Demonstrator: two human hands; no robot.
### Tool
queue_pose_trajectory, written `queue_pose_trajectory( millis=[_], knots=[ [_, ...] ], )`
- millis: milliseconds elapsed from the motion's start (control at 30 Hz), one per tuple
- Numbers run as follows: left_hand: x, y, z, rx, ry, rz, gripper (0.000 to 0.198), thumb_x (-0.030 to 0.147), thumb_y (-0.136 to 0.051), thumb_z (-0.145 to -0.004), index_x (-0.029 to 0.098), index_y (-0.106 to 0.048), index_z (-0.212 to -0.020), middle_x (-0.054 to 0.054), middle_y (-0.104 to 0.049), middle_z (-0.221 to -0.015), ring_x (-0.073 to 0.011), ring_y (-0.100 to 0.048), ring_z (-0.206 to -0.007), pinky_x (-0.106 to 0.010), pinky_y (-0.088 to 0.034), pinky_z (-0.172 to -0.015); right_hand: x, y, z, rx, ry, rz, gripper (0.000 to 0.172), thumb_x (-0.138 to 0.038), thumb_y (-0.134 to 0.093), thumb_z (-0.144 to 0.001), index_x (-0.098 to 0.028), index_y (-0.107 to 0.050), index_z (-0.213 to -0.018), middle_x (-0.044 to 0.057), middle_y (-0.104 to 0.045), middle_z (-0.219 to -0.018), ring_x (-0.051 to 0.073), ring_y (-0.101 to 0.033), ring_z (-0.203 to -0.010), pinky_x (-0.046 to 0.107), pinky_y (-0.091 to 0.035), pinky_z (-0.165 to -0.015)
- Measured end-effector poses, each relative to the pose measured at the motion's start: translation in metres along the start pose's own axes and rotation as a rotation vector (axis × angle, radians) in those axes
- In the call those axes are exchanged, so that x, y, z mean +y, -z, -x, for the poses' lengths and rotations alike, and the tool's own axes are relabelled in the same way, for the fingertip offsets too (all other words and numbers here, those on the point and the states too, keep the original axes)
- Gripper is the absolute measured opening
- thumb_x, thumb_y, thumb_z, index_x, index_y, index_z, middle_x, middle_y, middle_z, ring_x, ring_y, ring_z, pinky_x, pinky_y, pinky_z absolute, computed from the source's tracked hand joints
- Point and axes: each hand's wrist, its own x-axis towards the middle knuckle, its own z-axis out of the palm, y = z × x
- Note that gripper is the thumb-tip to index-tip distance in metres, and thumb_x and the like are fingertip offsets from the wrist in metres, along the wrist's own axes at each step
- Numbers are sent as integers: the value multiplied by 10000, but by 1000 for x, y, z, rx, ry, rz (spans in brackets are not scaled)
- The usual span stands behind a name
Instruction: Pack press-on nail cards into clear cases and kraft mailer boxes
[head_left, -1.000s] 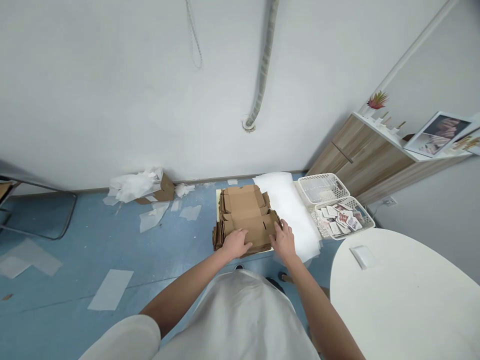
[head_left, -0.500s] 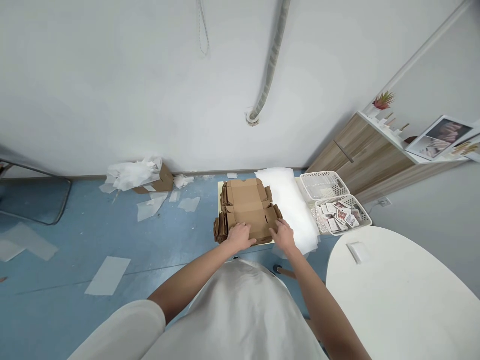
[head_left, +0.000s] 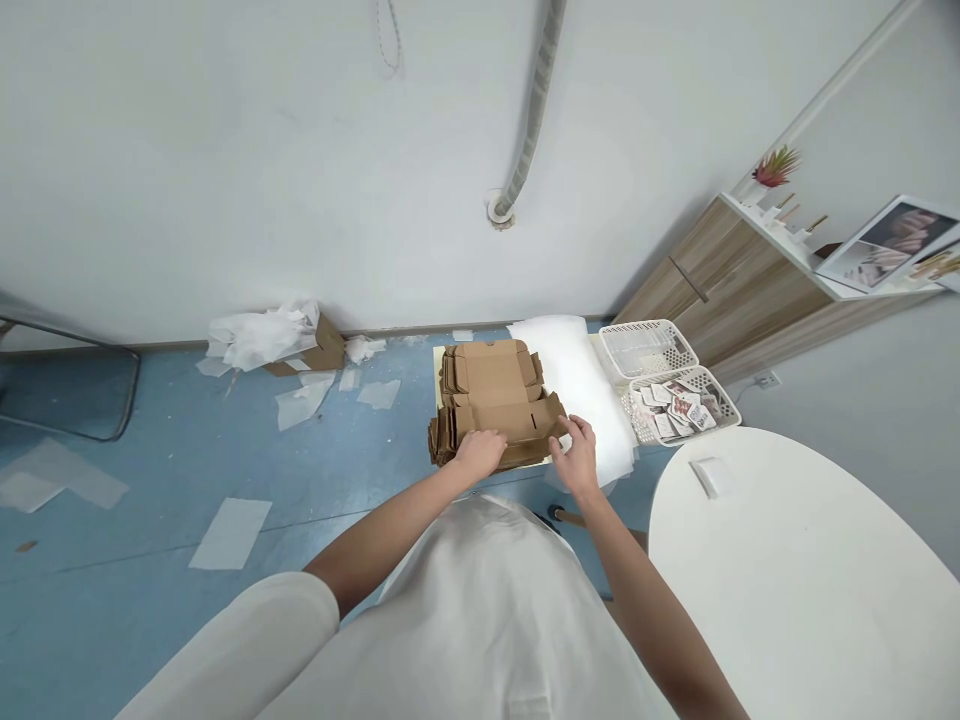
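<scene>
A stack of flattened brown cardboard boxes (head_left: 491, 375) lies in front of me, the top one unfolded with its flaps showing. My left hand (head_left: 482, 452) is closed over the near edge of the top box, its fingertips on the cardboard. At the near right corner, my right hand (head_left: 576, 455) has the side flap (head_left: 549, 410) between thumb and fingers. That near edge stands slightly raised above the boxes below. White foam sheets (head_left: 577, 385) lie in a pile just right of the boxes, beside my right hand.
Two white plastic baskets (head_left: 649, 350) stand at the right, the nearer holding printed cards (head_left: 681, 408). A round white table (head_left: 795, 560) fills the lower right. A wooden cabinet (head_left: 720, 260) stands behind. Loose sheets (head_left: 231, 533) and an open carton (head_left: 327, 345) lie on the blue floor.
The near edge of the top box has come up a little with my hands. My right hand has shifted slightly outward at the side flap. The view has tilted down slightly.
</scene>
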Motion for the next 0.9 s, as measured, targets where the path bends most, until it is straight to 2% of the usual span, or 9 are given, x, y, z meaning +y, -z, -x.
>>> queue_pose_trajectory(
  millis=[67, 167, 233, 333, 467, 600, 733, 900],
  knots=[
    [2, 2, -1, 5, 5, -21, 263, 164, -348, -846, 140, -601, -912, -118, -641, -896, -233, -612, -866, -380, -417, -809, -7, 1, 5, -90, 131, 77, 286, -266, -425, -807, -171, -600, -1012, 115, -570, -1052, 221, -517, -1008, 369, -401, -876],
    [3, 5, -2, 19, 6, -21, 239, 134, -379, -814, 134, -586, -932, -127, -639, -927, -240, -609, -887, -391, -407, -828, -17, -2, 12, -376, 321, 195, 278, -292, -432, -829, -187, -593, -1030, 90, -616, -988, 207, -548, -947, 352, -387, -869],
    [3, 7, -2, 30, 15, -17, 229, 150, -390, -809, 136, -579, -938, -129, -633, -944, -239, -604, -903, -387, -400, -839, -20, -7, 16, -525, 361, 291, 323, -328, -460, -822, -187, -565, -1092, 87, -619, -1031, 215, -538, -990, 360, -365, -894],
    [3, 11, 0, 63, 31, -29, 231, 155, -385, -804, 131, -566, -945, -122, -627, -936, -235, -604, -890, -381, -399, -833, -17, -16, 22, -615, 325, 349, 331, -331, -468, -824, -175, -570, -1096, 91, -611, -1087, 222, -521, -1046, 364, -344, -926],
    [2, 15, 7, 115, 37, -11, 224, 147, -386, -792, 137, -544, -950, -108, -610, -949, -228, -594, -892, -368, -394, -826, -8, -21, 28, -603, 235, 200, 367, -331, -503, -800, -146, -570, -1110, 112, -589, -1142, 241, -503, -1092, 369, -356, -944],
    [0, 20, 18, 143, 35, 24, 219, 150, -412, -764, 155, -534, -946, -93, -602, -962, -218, -580, -894, -355, -379, -842, -2, -14, 25, -504, 38, -166, 495, -440, -522, -774, -162, -500, -1184, 131, -559, -1183, 247, -525, -1085, 400, -410, -917],
    [-1, 27, 25, 157, -5, 31, 173, 161, -428, -739, 167, -541, -870, -82, -606, -922, -219, -576, -864, -352, -379, -825, -2, 1, 13, -325, -141, -551, 483, -525, -436, -802, -202, -464, -1161, 115, -569, -1136, 213, -588, -996, 376, -471, -850],
    [0, 30, 29, 176, -86, 42, 149, 159, -439, -715, 179, -539, -823, -74, -602, -887, -208, -566, -850, -342, -361, -860, -13, 22, -3, -292, -264, -783, 525, -554, -474, -771, -225, -435, -1178, 91, -575, -1094, 194, -647, -830, 374, -518, -761]
  ],
)
